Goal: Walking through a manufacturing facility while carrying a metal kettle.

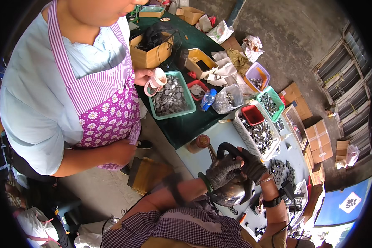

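Checked cloth, my apron [169, 223], lay nearest the camera, and just past it I had the kettle [229, 195], at the near edge of the pale tabletop [227, 134]. Whether it rested there or hung from my grip, I could not tell. Both of my hands wore dark gloves and were together above the metal body: my left hand [223, 175] came across the top, and my right hand [254, 165] met it by the right end of the black handle [229, 147]. How firmly either was closed on it was hidden by the fingers.

I took the kettle for stiff, hard metal, likely to dent rather than break, with a smooth, shiny curve that would slip under a glove. Its weight would depend on what was inside, and I could not see that. To my mind the arched handle was the place to take hold, with the other hand steadying the top; the round side gave little to grip.

A brown jar [200, 141] stood near the handle. Farther off were the white basket [273, 153] of metal bits with a red tray [252, 114] in it, and many dark discs [282, 171] to the right. Over to my left, a co-worker [87, 87] held a pink mug [157, 77] beside a green basket [175, 116].
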Tool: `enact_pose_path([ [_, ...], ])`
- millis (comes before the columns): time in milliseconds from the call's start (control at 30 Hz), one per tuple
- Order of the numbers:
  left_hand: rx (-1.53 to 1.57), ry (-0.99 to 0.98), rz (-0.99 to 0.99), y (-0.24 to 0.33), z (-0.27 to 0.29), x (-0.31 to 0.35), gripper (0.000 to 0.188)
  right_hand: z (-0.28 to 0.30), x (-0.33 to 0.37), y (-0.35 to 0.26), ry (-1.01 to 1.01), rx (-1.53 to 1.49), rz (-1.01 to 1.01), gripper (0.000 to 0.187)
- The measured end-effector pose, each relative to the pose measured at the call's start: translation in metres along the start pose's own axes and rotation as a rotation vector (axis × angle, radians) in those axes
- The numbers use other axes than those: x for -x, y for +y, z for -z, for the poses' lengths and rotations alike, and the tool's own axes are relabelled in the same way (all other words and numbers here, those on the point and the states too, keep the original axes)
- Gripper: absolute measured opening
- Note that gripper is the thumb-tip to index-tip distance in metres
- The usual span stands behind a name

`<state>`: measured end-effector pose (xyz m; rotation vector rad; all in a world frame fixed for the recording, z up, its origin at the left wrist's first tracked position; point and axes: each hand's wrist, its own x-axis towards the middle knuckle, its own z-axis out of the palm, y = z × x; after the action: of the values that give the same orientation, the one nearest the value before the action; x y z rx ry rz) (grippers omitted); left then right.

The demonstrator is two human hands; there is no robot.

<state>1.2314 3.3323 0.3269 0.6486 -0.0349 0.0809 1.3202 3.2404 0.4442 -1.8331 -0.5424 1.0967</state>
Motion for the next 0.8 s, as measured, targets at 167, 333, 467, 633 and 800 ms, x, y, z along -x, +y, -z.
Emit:
enact_pose_path([
  [167, 0.068, 0.108, 0.026, 0.018, -0.017, 0.008, 0.023, -0.008, 0.015, -0.002, -0.013, 0.501, 0.110, 0.038],
  [333, 0.135, 0.135, 0.054, 0.061, -0.051, 0.024, 0.024, -0.004, 0.014, 0.029, 0.163, 0.650, 0.289, 0.046],
  [467, 0.240, 0.178, 0.033, 0.051, -0.066, 0.033, 0.026, 0.007, 0.014, 0.078, 0.293, 0.283, 0.389, 0.047],
  [633, 0.059, 0.185, 0.072, 0.065, -0.092, 0.046, 0.020, -0.005, 0.045, 0.078, 0.352, 0.071, 0.372, 0.051],
  [800, -0.875, -0.034, -0.310, 0.035, -0.060, 0.059, 0.039, -0.025, 0.089, 0.022, 0.172, 0.185, 0.123, 0.043],
])
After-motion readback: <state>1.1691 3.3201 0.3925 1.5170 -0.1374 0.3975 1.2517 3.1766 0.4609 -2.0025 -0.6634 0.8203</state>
